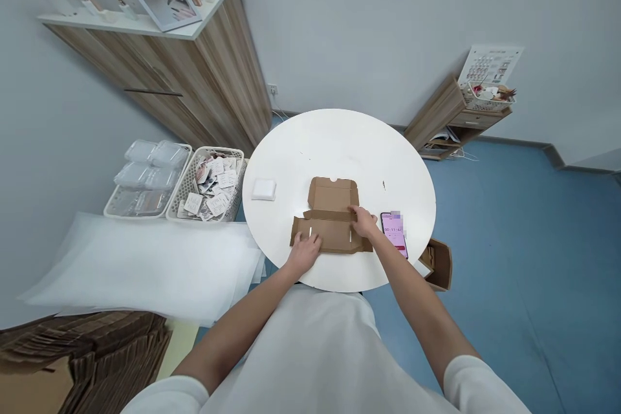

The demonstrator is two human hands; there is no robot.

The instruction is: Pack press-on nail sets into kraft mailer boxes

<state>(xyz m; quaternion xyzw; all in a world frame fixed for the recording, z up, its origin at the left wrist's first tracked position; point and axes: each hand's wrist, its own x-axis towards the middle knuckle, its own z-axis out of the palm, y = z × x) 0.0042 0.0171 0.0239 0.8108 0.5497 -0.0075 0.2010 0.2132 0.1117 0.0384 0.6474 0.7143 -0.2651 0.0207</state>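
Observation:
A flat, unfolded brown cardboard box blank (332, 207) lies on the round white table (339, 142), near its front edge. My left hand (305, 252) rests on the blank's near left part, fingers stretched flat on the cardboard. My right hand (363, 222) presses on the blank's right side, with the fingers curled over a flap edge. A small white pad (264, 189) sits on the table to the left of the blank. A phone (394, 233) with a pink lit screen lies just right of my right hand.
Two white baskets stand left of the table, one with clear plastic packs (145, 174), one with printed cards (211, 187). White sheets (145, 265) and a stack of flat cardboard (82, 343) lie at lower left. A brown box (439, 262) sits under the table's right edge.

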